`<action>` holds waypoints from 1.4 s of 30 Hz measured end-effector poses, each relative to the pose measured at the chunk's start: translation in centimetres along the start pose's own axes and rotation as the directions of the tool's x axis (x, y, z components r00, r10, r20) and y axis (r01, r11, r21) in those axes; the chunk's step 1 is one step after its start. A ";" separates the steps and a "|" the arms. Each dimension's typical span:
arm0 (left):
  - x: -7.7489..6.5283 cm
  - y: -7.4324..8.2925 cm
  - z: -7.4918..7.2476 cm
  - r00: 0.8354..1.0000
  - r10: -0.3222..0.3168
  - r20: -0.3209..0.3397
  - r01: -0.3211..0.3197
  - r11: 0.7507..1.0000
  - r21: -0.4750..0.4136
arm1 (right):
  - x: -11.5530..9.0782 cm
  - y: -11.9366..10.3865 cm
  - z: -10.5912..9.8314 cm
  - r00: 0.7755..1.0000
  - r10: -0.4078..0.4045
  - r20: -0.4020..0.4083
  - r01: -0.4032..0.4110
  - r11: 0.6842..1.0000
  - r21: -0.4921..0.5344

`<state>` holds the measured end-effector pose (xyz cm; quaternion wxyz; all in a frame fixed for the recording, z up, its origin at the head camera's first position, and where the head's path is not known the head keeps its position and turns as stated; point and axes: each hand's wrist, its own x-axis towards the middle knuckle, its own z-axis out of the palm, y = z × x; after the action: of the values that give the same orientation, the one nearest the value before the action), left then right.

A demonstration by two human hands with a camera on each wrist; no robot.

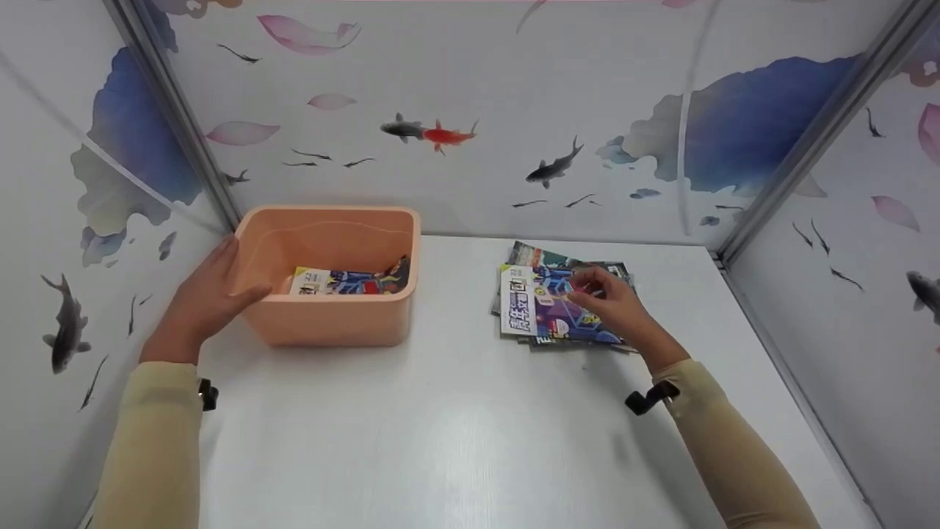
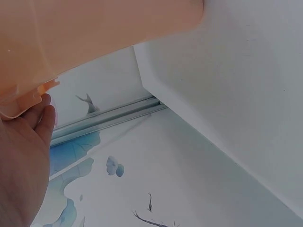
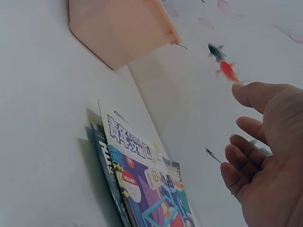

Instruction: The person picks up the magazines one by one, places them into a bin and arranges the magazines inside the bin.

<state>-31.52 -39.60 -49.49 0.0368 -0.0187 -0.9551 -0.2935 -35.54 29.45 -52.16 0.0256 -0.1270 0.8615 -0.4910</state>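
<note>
A peach plastic bin stands at the left, near the back wall. My left hand grips its left rim, the thumb lying along the front corner. In the left wrist view the fingers curl under the rim from outside. Inside the bin lies a magazine with a white and blue cover. To the right, a loose stack of several magazines lies on the table, a purple and white one on top. Above the stack hovers my right hand, its fingers loosely bent with nothing between them, as the right wrist view confirms.
The white table is bounded by a back wall and side walls printed with fish, petals and blue leaves. Metal corner posts rise at both back corners. The bin stands close to the left wall.
</note>
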 end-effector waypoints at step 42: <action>0.2 -0.4 -0.1 0.996 0.084 -0.029 -0.084 0.996 0.009 | -3.2 5.5 -5.8 0.972 0.156 -0.178 -0.166 0.985 -0.040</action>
<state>-31.68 -40.01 -49.58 0.0630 -0.0544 -0.9539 -0.2885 -34.49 37.81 -54.09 -0.0135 -0.0140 0.8810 -0.4727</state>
